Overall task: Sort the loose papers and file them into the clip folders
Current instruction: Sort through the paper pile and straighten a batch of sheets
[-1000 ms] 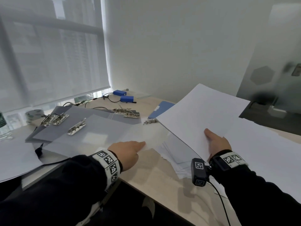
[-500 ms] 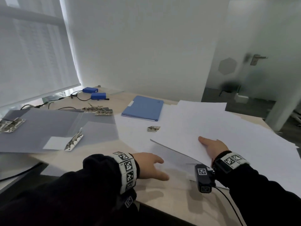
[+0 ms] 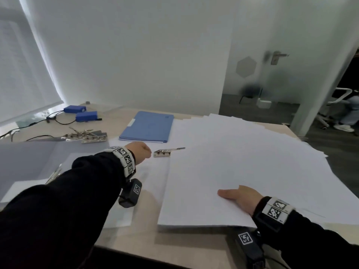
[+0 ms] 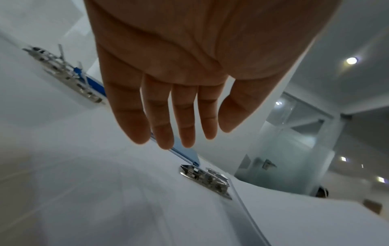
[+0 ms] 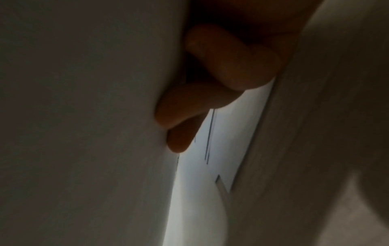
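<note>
White paper stack [image 3: 223,171] — right hand [image 3: 240,198] pinching edge.

Your desk [image 3: 174,247]: pale wood top. On it you have a spread of white sheets [image 3: 242,162] at right, a blue folder [image 3: 148,127] at the back, grey clip folders [image 3: 29,158] at left, two blue boxes [image 3: 80,112] with black cables, and a loose metal clip [image 3: 163,153] on paper.

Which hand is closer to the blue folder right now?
Left. The left hand reaches out just short of the blue folder; the right hand holds paper at the desk's near edge.
</note>
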Motion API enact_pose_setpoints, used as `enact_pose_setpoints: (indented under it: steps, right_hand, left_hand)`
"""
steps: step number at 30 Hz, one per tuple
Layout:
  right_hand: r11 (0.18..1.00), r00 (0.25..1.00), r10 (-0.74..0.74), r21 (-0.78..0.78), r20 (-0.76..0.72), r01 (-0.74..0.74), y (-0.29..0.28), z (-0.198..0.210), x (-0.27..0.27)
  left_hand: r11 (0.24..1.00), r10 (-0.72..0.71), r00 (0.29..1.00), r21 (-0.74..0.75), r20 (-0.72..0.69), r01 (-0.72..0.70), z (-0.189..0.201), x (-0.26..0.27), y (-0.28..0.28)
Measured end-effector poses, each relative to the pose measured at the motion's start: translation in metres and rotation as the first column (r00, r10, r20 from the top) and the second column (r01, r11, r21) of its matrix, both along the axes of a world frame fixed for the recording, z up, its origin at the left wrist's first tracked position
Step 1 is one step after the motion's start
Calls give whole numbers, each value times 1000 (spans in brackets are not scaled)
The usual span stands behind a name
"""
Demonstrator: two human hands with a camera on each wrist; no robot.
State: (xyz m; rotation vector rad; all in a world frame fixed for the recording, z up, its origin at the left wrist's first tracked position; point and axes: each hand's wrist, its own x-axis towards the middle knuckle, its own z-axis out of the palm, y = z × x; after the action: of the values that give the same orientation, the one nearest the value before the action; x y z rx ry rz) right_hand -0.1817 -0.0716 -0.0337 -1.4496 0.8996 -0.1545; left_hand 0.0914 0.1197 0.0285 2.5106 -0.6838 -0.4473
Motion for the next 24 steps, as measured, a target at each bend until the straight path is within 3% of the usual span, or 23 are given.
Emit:
enact_pose_setpoints:
  steps: [4,8,13,16,20,24]
  right_hand:
    - [994,992,104,37,-67,-102,-4,-3,3]
    - [992,990,118,58,-74,-114,-7,-3,9]
    - [998,999,26,54,-21,-25,-6,-4,21]
    - [997,998,52,56,-39,-50,-3,-7,31]
    - [984,985,156,96,-66,-150,6,-10,45]
    - [986,987,147,88,-65,-141,14,-9,55]
  left_hand:
    - [917,-263,928,367,265,155,-2,16,-34]
    - [831,-371,880,528,295,173,-15,31,-62]
    - [806,-382,903,549,196,222,-33,44,-74]
    - [835,-350,917,507,191,213,-36,47,-73]
    - [915,-214,965,376,152,144,-28,48,-65]
    - [974,-35,999,224,-13,37,-27,53,-41]
